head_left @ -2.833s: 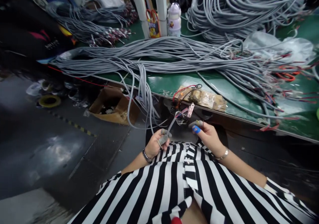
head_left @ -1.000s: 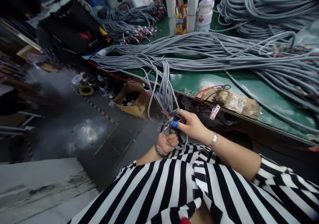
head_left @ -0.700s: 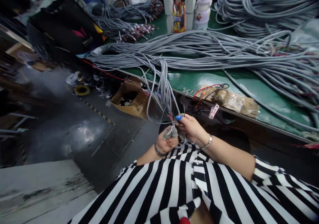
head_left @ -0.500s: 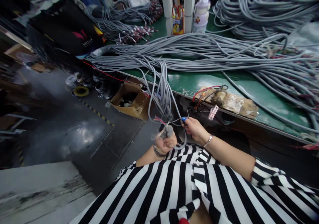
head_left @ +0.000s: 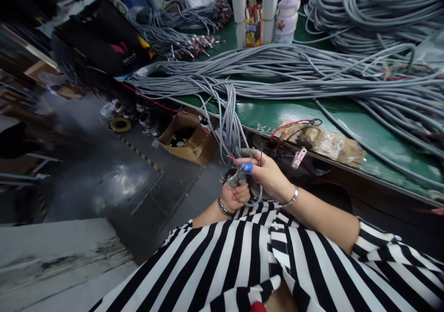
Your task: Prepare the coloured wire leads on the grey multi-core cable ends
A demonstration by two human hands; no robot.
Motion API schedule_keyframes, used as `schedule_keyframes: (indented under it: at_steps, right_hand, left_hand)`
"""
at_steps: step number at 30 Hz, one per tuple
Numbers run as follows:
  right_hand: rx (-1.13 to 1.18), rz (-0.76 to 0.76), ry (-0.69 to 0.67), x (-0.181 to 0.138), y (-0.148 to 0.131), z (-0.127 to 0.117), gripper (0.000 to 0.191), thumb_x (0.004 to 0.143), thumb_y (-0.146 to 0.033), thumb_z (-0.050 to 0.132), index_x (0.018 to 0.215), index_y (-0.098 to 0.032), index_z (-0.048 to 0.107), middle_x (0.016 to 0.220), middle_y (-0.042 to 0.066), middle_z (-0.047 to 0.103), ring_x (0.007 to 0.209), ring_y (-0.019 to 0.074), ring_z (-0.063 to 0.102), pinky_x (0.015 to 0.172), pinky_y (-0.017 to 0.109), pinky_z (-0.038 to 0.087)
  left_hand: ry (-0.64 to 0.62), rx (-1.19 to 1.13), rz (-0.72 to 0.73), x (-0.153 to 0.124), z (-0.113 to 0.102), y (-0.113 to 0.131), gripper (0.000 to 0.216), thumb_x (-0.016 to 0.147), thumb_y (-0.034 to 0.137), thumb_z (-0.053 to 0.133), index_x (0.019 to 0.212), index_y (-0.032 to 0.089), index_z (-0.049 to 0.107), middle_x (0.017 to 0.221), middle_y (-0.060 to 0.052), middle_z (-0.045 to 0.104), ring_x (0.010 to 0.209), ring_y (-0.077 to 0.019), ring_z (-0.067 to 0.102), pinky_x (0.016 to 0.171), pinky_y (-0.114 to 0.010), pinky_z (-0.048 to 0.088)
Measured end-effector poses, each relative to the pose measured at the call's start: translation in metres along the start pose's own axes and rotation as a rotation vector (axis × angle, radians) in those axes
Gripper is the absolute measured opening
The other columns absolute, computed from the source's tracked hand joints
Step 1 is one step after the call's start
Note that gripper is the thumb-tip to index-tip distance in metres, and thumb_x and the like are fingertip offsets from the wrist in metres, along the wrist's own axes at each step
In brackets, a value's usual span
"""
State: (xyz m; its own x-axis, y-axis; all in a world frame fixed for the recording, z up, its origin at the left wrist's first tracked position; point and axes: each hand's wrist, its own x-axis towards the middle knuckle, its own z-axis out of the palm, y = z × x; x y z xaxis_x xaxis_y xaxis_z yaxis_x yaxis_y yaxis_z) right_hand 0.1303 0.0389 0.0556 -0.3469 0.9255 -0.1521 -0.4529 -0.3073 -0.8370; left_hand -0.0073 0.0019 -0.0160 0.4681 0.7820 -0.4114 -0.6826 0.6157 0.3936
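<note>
My left hand is closed low in front of my striped shirt, with a grey cable held in it and looping out to the right. Grey coverings wrap its fingertips. My right hand reaches in from the right, a blue cover on its thumb and a grey one on its index finger. Thumb and index finger come together at thin stripped wires, one of them red, just above my left hand. A bunch of grey cables hangs over the table edge behind both hands. The exact contact at the wire tips is too small to make out.
Long grey cables lie across the green table. A taped cardboard piece with wires lies at its front edge. Farther back stand a bottle and a black bag. An open carton sits below the table.
My right hand has moved left and up from the hanging cable to the wire ends above my left hand. My left hand stays closed in nearly the same place.
</note>
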Motion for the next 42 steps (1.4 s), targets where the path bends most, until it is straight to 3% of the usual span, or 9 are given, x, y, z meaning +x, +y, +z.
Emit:
schedule_keyframes:
  at_steps: [4,8,13,21,26,30,36,39,42]
  right_hand:
    - [0.073,0.041,0.132,0.001,0.001,-0.001,0.043,0.060,-0.026,0.081,0.096,-0.019,0.059,0.078,-0.002,0.068,0.051,0.0045,0.048,0.046,0.017,0.036]
    - [0.184,0.121,0.047,0.000,0.005,-0.008,0.034,0.064,-0.028,0.076,0.091,-0.019,0.058,0.072,-0.006,0.057,0.042,0.0009,0.019,0.038,0.017,0.012]
    - [0.076,0.055,-0.031,-0.002,0.008,-0.013,0.025,0.074,-0.037,0.066,0.089,-0.019,0.056,0.071,-0.004,0.048,0.053,0.0062,0.035,0.042,0.018,0.018]
    - [-0.813,-0.419,-0.209,0.001,-0.007,-0.027,0.034,0.085,-0.047,0.059,0.067,-0.019,0.058,0.068,0.000,0.046,0.066,0.0133,0.044,0.063,0.028,0.039]
    - [-0.878,-0.487,-0.491,0.000,-0.024,-0.039,0.036,0.091,-0.049,0.049,0.074,-0.019,0.058,0.074,0.001,0.048,0.069,0.0138,0.045,0.067,0.028,0.041]
    - [-0.881,-0.508,-0.574,-0.001,-0.025,-0.046,0.040,0.092,-0.052,0.045,0.070,-0.019,0.054,0.072,0.000,0.044,0.067,0.0134,0.043,0.065,0.027,0.040]
    - [-1.005,-0.426,-0.239,0.004,0.012,-0.075,0.040,0.089,-0.050,0.051,0.064,-0.018,0.056,0.069,0.000,0.046,0.065,0.0131,0.046,0.062,0.027,0.040]
    - [-1.034,-0.282,0.050,0.001,0.026,-0.090,0.040,0.083,-0.053,0.056,0.065,-0.018,0.059,0.064,-0.001,0.050,0.062,0.0130,0.047,0.062,0.028,0.041]
    - [-0.885,-0.237,0.136,-0.009,0.022,-0.089,0.045,0.088,-0.058,0.046,0.077,-0.018,0.064,0.063,0.000,0.054,0.061,0.0136,0.050,0.061,0.028,0.043]
  left_hand:
    - [0.004,-0.003,0.007,0.001,0.001,0.000,0.039,0.091,0.030,0.041,0.055,0.016,0.044,0.042,0.011,0.008,0.031,-0.0024,-0.004,0.030,-0.016,0.009]
    - [0.024,-0.018,0.034,0.001,0.004,0.000,0.039,0.092,0.031,0.041,0.056,0.017,0.043,0.043,0.012,0.006,0.032,-0.0024,-0.005,0.030,-0.015,0.008]
    - [0.009,-0.016,0.017,0.002,0.005,-0.001,0.031,0.090,0.028,0.041,0.066,0.014,0.056,0.042,0.011,0.010,0.031,-0.0022,-0.004,0.030,-0.015,0.007]
    - [0.001,0.024,-0.063,0.001,0.004,-0.001,0.041,0.089,0.033,0.044,0.054,0.015,0.049,0.038,0.011,0.009,0.028,-0.0017,-0.002,0.029,-0.016,0.009]
    - [-0.064,0.100,-0.152,0.000,-0.002,-0.002,0.049,0.088,0.044,0.046,0.048,0.016,0.044,0.034,0.011,0.009,0.024,-0.0017,0.000,0.027,-0.016,0.010]
    - [-0.090,0.132,-0.178,0.000,-0.005,-0.004,0.050,0.087,0.045,0.048,0.047,0.017,0.041,0.033,0.011,0.007,0.023,-0.0022,0.000,0.026,-0.016,0.011]
    - [-0.076,0.096,0.024,-0.001,-0.002,0.005,0.042,0.083,0.043,0.057,0.053,0.017,0.045,0.034,0.012,0.009,0.024,-0.0019,0.002,0.028,-0.016,0.015]
    - [-0.053,0.138,0.206,-0.001,0.004,0.016,0.030,0.077,0.039,0.066,0.063,0.017,0.052,0.035,0.010,0.028,0.024,-0.0038,0.020,0.030,-0.017,0.020]
    - [0.033,0.256,0.390,0.001,0.012,0.023,0.028,0.065,0.031,0.078,0.072,0.018,0.055,0.047,0.006,0.052,0.032,-0.0051,0.039,0.032,-0.015,0.023]
